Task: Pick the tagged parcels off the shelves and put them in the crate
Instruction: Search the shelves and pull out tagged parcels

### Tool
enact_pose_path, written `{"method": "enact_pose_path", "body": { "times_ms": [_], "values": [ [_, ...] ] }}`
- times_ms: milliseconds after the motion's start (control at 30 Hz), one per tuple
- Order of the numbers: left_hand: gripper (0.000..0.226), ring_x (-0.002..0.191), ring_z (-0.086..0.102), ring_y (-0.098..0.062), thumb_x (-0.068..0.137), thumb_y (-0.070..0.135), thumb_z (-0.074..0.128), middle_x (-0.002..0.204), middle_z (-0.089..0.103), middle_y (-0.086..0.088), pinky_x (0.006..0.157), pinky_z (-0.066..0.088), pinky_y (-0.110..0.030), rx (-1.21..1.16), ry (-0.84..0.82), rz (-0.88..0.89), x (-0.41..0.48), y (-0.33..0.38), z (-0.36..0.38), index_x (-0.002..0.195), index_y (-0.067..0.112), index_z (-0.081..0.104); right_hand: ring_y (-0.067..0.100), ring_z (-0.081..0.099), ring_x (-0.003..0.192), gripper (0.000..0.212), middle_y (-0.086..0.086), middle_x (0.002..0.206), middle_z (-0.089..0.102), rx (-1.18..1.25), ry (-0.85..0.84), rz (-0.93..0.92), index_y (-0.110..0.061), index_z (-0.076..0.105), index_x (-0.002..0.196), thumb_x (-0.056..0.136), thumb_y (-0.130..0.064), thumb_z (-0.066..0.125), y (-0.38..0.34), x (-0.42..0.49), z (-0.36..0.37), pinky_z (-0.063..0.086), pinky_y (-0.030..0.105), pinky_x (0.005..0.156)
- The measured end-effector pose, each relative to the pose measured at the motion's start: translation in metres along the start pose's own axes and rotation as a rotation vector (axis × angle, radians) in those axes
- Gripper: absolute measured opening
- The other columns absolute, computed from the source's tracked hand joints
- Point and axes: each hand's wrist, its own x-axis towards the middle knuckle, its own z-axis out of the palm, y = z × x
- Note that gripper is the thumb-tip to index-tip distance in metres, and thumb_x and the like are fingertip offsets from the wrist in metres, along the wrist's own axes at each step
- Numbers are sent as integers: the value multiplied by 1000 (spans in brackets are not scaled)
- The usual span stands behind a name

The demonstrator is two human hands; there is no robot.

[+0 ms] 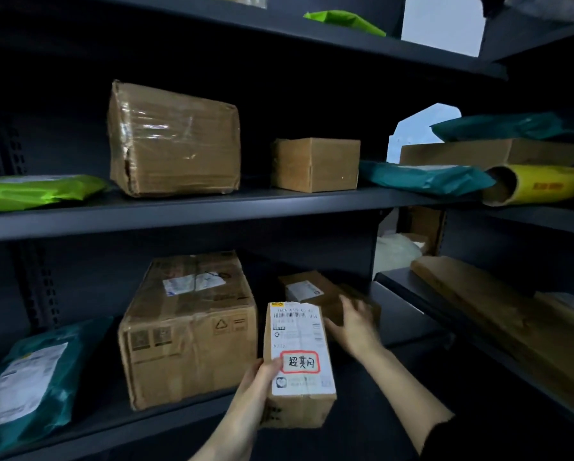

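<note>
Item in my left hand (259, 377): one tagged parcel (297, 364), a narrow carton lifted clear of the lower shelf (412, 324), thumb on its label, fingers wrapped round the near left edge. It looks stiff and light; it is best held by the long edges, as the label face looks slick. My right hand (353, 324): fingers spread, reaching for one small labelled box (312, 291) just behind, contact unclear from blur. Same shelf: one large carton (189, 327), one teal mailer (29, 380). Shelf above: two plain boxes, one green mailer.

right hand (353, 324) blurred, grasp unclear
</note>
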Motion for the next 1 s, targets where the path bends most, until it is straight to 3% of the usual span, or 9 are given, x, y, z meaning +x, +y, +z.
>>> {"method": "enact_pose_path", "body": {
  "times_ms": [100,200,300,367,500,533,633,767,1000],
  "values": [
    [77,102,66,-28,59,54,78,102,74,-8,99,45,-48,-11,103,-52,36,-20,-5,123,18,55,34,7,144,92,15,156,5,-113,-22,1,-24,15,148,77,-69,50,3,37,5,16,46,117],
    [47,90,64,-33,93,28,57,77,75,-17,99,41,-45,29,121,-36,62,-48,-34,130,1,51,38,1,143,109,23,155,-1,-244,-77,9,-19,11,149,67,-81,48,-3,63,16,8,50,116],
    [48,98,59,-42,98,14,42,72,69,-20,98,37,-45,78,173,-16,100,-69,-77,138,-11,35,42,14,139,116,28,152,11,-289,-131,62,-14,17,147,61,-84,50,-10,78,25,16,50,113],
    [48,73,55,-33,99,13,41,54,64,-13,92,39,-45,105,240,-60,109,-65,-87,139,-10,32,40,28,132,109,25,145,28,-284,-106,39,-15,31,142,59,-83,52,-9,79,26,27,46,109],
    [42,60,57,-30,99,9,40,52,65,-15,56,46,-36,13,294,36,82,-56,-69,135,-12,38,36,39,120,97,20,131,43,-162,81,-47,-16,42,132,58,-77,55,10,50,25,32,40,101],
    [37,62,63,-30,98,11,43,59,69,-16,57,50,-35,-15,301,99,68,-51,-56,127,-10,48,36,37,122,96,19,132,40,-103,126,-60,-16,40,134,59,-74,58,17,41,26,31,40,102],
    [25,89,69,-31,91,30,53,88,76,-13,87,52,-46,-65,376,130,40,-26,-13,101,11,66,34,25,131,100,16,142,27,146,200,-76,-15,30,141,61,-63,67,35,16,34,29,44,108],
    [32,97,69,-29,90,38,53,97,75,-10,93,50,-47,-71,381,177,36,-20,0,108,15,65,29,23,134,103,10,144,28,449,164,-115,-14,30,143,59,-56,74,47,2,37,32,46,108],
    [32,101,67,-27,92,35,50,100,75,-8,100,46,-51,-52,394,211,39,-23,-2,115,17,62,21,46,118,115,10,137,44,858,18,-68,-18,41,138,38,-72,50,51,-9,28,34,27,91]
  ]
}}
